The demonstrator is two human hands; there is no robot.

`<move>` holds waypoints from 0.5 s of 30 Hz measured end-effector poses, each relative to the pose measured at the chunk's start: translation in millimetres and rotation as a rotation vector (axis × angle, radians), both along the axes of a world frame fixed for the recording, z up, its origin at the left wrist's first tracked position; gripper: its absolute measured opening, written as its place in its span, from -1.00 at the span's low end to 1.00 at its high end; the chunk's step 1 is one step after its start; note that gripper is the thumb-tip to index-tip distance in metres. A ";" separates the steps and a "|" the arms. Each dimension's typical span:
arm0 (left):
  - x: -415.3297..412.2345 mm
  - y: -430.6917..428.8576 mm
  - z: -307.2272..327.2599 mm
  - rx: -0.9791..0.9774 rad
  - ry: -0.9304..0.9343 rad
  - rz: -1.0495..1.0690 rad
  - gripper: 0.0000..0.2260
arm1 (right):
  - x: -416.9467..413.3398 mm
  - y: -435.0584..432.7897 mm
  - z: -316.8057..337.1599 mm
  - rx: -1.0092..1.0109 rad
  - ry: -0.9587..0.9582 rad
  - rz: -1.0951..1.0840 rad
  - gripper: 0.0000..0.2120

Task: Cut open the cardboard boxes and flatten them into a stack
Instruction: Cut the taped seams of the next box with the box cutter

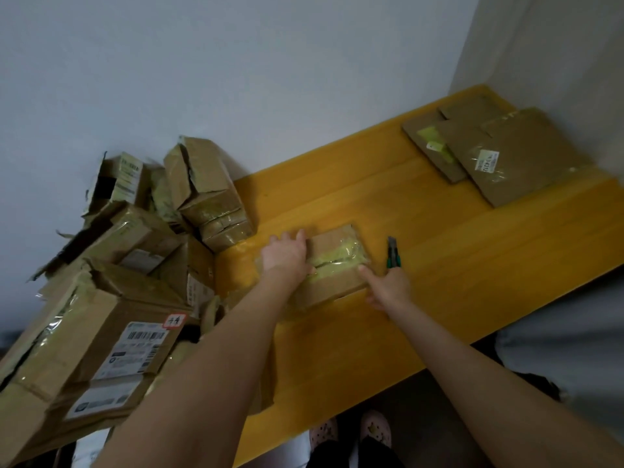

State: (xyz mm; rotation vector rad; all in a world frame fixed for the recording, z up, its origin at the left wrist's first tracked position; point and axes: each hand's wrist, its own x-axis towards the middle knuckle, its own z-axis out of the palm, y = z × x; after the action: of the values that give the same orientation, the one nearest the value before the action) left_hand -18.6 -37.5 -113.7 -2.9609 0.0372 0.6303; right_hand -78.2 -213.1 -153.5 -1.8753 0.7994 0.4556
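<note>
Found the small taped box point(332, 285) lying flat on the yellow table point(472, 265), roughly midway between the far and near edges and nearer the left end than the right. Noted a band of yellowish tape point(341, 256) under clear film across its top.

Saw the left hand point(287, 253) laid palm-down on the left part of the box, fingers straight and slightly spread, pressing rather than clasping. Saw the right hand point(388, 288) at the box's near right corner, index finger stretched out with its tip touching the cardboard there, remaining fingers curled under.

Spotted a utility knife point(393, 255) with a green and black body just beyond those knuckles, blade end toward the far edge. Could not tell whether gripped by the curled fingers or merely lying on the table against the hand.

Saw a heap of boxes point(135, 265) at the left end, some torn open, some taped, several bearing shipping labels, spilling past the table's left edge. Saw the stack of flattened boxes point(506, 157) in the far right corner, well apart from both hands. Glimpsed patterned slippers point(354, 430) below the near edge.
</note>
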 end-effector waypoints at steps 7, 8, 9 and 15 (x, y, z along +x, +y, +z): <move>6.2 2.9 -5.3 -0.337 0.011 0.135 -0.28 | 14.3 23.6 13.8 0.559 0.002 -0.259 -0.50; 6.1 1.3 -5.2 -0.362 0.009 0.167 -0.26 | 17.5 24.8 15.2 0.547 -0.039 -0.216 -0.46; 4.4 -1.3 -5.1 -0.387 0.014 0.205 -0.23 | 21.0 25.4 16.5 0.515 -0.081 -0.171 -0.41; -17.2 -9.6 -12.0 -0.451 0.100 0.406 -0.03 | 32.0 23.9 20.3 -0.003 -0.060 0.106 -0.25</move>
State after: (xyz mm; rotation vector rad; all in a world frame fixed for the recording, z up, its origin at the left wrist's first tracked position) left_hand -35.8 -47.1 -125.6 -3.3958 -0.4886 0.9250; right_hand -46.1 -189.2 -133.2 -1.9317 0.6636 0.4626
